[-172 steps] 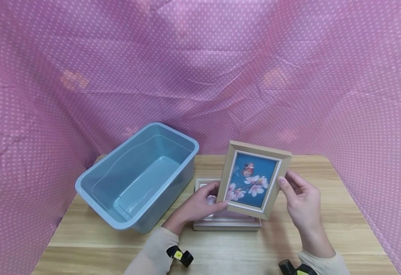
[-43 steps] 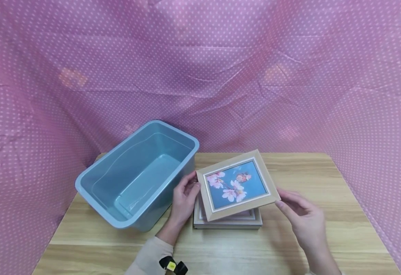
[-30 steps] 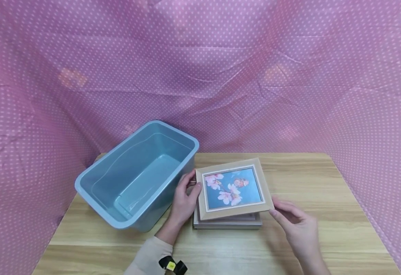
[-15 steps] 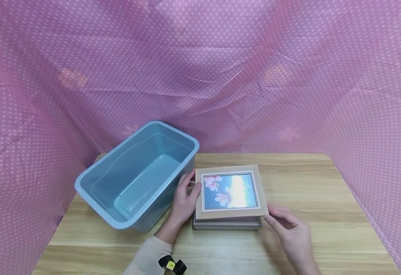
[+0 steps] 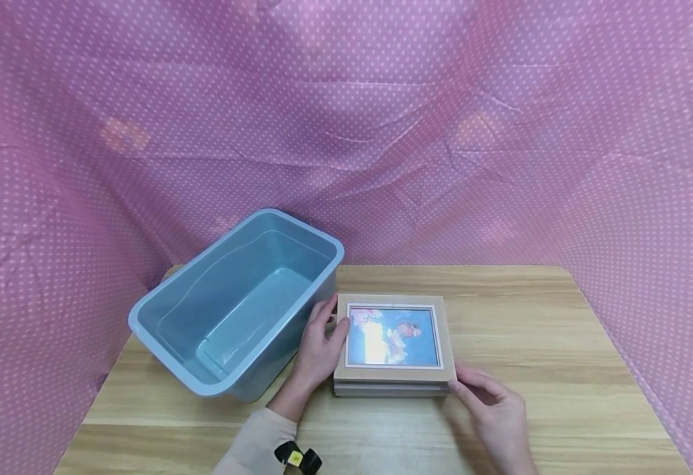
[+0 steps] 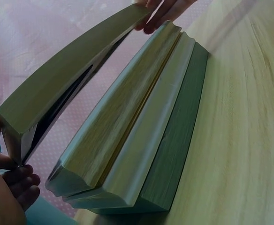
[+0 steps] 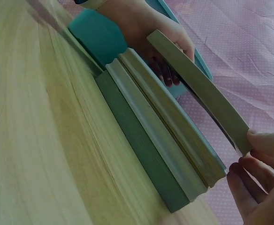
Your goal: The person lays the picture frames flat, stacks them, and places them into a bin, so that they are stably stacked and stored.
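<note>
A beige picture frame (image 5: 402,374) with a blue picture of pink blossoms and a butterfly lies face up, level over a stack of frames (image 5: 390,390). Its left edge is gripped by my left hand (image 5: 318,346), thumb on top and fingers beneath. My right hand (image 5: 494,412) pinches the near right corner between thumb and fingers. Both wrist views show a gap between this upper frame (image 6: 66,65) and the stack (image 7: 156,122) below, which has several frames with moulded edges and a dark green one at the bottom.
A blue-grey plastic bin (image 5: 236,359) stands left of the stack, its inside bare, close to my left hand. Everything sits on a wood-grain table (image 5: 560,356). Pink dotted cloth (image 5: 346,132) hangs behind and at both sides.
The picture frame was upright between both hands, then turned sideways. My right hand has come down and left, bringing the frame level and lined up over the stack. The bin stays put.
</note>
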`<control>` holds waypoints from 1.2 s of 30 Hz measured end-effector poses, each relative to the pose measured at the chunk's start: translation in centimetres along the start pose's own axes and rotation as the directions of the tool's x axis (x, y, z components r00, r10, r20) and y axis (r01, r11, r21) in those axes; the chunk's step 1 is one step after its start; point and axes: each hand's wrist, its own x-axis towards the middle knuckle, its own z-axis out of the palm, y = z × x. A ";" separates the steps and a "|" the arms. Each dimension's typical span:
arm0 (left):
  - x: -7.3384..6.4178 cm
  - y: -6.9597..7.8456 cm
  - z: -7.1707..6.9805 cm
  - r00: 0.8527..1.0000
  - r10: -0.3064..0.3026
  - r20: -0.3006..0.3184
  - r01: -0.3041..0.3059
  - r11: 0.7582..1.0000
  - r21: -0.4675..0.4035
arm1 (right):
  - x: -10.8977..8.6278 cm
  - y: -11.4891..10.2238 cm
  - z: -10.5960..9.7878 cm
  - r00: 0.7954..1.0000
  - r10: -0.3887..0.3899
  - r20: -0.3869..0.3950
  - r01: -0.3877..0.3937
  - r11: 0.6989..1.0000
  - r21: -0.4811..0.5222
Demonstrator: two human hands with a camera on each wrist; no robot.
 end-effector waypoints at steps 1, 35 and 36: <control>0.0 0.0 0.0 1.000 -0.001 0.002 0.001 1.000 0.004 | 0.0 0.0 0.0 1.000 -0.002 -0.002 0.002 1.000 0.000; -0.5 -2.1 0.5 0.999 -0.012 0.032 0.010 0.998 0.063 | -0.1 0.9 -0.1 0.998 0.067 0.010 -0.065 0.986 -0.153; -0.5 -2.2 0.5 0.999 -0.022 0.034 0.020 0.999 0.044 | 0.0 0.9 -0.2 0.997 0.068 0.019 -0.064 0.985 -0.160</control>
